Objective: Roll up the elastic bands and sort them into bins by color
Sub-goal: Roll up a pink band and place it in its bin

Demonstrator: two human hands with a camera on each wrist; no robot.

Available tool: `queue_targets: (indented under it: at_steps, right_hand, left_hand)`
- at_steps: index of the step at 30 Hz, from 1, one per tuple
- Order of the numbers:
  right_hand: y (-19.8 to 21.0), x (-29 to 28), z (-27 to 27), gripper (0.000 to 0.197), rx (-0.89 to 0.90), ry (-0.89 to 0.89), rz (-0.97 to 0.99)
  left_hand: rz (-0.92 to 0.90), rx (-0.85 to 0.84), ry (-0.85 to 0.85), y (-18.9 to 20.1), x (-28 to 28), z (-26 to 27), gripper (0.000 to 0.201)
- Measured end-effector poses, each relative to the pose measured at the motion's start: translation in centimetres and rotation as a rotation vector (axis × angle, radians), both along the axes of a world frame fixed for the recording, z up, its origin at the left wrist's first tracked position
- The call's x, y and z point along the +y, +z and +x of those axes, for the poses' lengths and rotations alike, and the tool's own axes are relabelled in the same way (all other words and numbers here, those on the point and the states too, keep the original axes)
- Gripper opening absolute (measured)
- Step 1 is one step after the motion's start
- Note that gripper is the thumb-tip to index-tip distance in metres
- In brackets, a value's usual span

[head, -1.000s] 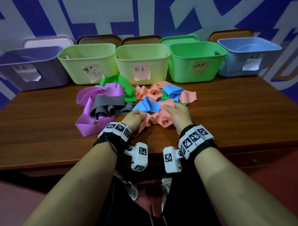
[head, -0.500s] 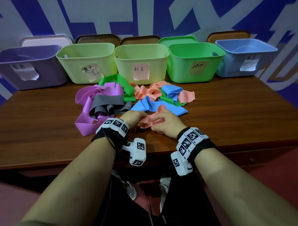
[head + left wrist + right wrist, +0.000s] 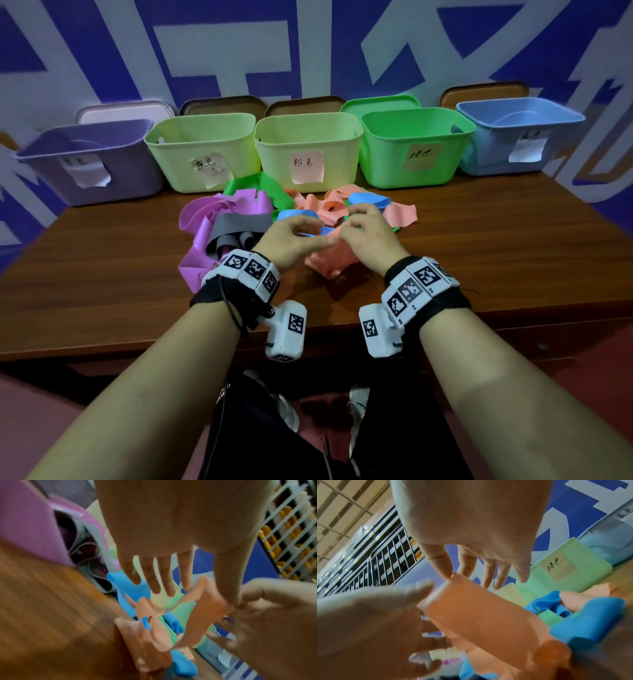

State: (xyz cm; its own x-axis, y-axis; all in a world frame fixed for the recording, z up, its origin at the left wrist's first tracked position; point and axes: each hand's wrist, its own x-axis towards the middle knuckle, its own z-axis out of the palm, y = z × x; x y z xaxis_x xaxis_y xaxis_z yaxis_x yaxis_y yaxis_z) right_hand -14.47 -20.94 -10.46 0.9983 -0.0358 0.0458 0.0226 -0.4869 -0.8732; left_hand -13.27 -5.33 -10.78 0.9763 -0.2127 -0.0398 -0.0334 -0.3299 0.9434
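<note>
Your left hand (image 3: 291,240) and right hand (image 3: 366,236) both pinch the top edge of the pink band (image 3: 330,262), lifted just in front of the band pile (image 3: 239,219) on the bench (image 3: 496,257). Its lower end touches the bench. Bins (image 3: 308,150) stand behind the pile.

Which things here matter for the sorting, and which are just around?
Job: left hand and right hand pinching the pink band; band pile; five bins.

Lying about: lids behind the bins; table.
</note>
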Motion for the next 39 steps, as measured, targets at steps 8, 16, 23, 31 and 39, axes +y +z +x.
queue_targets:
  at_steps: [8,16,23,31,39]
  right_hand:
    - [1.9,-0.5,-1.8,0.028,-0.073,0.043,0.238]
    - [2.6,0.4,-2.8,0.009,-0.12,-0.041,0.483]
    - [8.0,1.0,-2.9,0.015,-0.241,0.003,0.409]
    - [14.8,1.8,-3.8,0.011,-0.331,0.057,0.319]
    - [18.6,3.0,-6.3,0.01,-0.435,0.12,0.359]
  left_hand:
    - [0.021,-0.079,-0.033,1.6,0.4,-2.1,0.017]
    - [-0.126,-0.199,0.023,3.6,0.0,-3.5,0.018]
    - [-0.21,-0.239,0.116,8.1,0.2,-3.0,0.021]
    - [-0.306,-0.279,0.129,14.6,0.4,-4.6,0.022]
    - [-0.348,-0.354,0.138,19.3,1.4,-7.4,0.016]
